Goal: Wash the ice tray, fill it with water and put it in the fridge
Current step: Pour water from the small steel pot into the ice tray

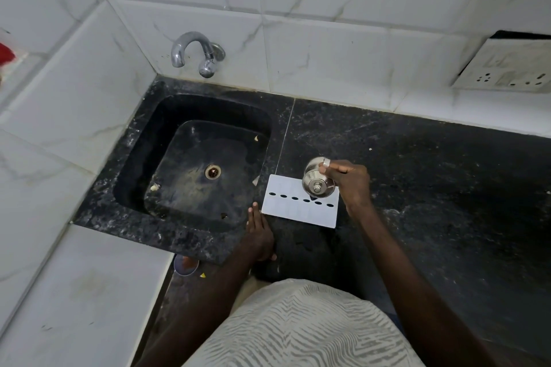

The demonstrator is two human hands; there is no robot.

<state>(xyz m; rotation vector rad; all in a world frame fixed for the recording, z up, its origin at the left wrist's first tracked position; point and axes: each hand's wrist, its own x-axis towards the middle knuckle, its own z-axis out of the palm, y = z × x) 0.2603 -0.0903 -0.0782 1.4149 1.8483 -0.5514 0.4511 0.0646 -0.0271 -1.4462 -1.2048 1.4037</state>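
Note:
A flat white ice tray (298, 213) with a row of dark oval holes lies on the black stone counter (432, 188), just right of the sink. My right hand (350, 182) grips a small round steel vessel (313, 182) and holds it tilted over the tray's far right part. My left hand (259, 235) lies flat on the counter with straight fingers, its fingertips at the tray's near left corner. I cannot tell whether water is running from the vessel.
The black sink (140, 140) is sunk into the counter at the left, with its drain (213, 172) open and a few scraps in the basin. A chrome tap (190, 49) juts from the tiled wall above it. A socket panel (507, 68) sits on the wall at the right.

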